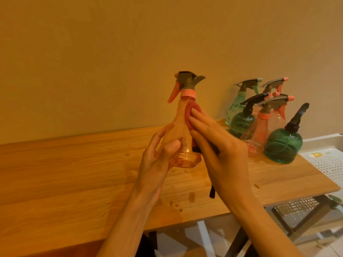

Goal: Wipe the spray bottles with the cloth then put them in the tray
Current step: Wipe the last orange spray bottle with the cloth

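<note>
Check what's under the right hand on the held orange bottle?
A red cloth pressed by the right hand against the clear orange plastic spray bottle; most of it is covered, only edges show.

A long wooden tabletop (74,169) with a warm orange grain runs along a plain beige wall (111,52). Small dark wet spots (192,197) mark the wood near its front edge. Black metal legs (239,242) slant beneath the table, beside a perforated metal shelf (297,206).
</note>
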`<state>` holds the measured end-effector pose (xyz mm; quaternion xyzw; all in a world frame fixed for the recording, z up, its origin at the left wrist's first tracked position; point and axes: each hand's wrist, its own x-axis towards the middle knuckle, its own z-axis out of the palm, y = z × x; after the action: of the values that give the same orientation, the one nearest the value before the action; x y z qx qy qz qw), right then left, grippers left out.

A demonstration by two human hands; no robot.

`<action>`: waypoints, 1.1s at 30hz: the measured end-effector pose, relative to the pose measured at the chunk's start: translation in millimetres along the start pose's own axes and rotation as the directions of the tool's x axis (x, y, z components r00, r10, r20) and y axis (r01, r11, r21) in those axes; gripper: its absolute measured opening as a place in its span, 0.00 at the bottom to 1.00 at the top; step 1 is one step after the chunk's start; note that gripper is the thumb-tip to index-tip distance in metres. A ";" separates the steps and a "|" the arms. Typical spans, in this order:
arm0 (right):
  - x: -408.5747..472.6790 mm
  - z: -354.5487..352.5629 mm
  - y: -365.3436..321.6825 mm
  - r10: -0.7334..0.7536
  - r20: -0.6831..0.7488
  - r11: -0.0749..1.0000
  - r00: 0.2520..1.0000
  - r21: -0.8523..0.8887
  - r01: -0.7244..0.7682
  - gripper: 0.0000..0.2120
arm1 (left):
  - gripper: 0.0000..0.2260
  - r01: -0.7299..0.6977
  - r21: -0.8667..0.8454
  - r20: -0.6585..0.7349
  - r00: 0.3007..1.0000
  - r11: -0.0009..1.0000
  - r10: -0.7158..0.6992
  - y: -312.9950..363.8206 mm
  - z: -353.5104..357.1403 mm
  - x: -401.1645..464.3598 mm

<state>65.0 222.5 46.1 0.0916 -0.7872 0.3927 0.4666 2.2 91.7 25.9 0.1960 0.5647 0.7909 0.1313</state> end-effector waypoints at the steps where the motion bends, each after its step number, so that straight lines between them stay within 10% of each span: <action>1: 8.1 -0.3 1.2 0.004 -0.011 1.000 1.000 0.000 -0.004 0.17 | 0.32 -0.002 0.005 0.001 1.000 1.000 0.002 0.3 0.2 0.0; 33: -52.2 -6.1 -4.4 0.024 0.077 1.000 0.997 0.017 -0.025 0.19 | 0.30 0.065 -0.051 -0.017 0.998 0.997 -0.066 -4.7 4.8 -2.5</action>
<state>99.9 212.3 7.9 0.1013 -0.8022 0.4016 0.4301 6.6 96.2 22.4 0.1669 0.5520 0.8018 0.1567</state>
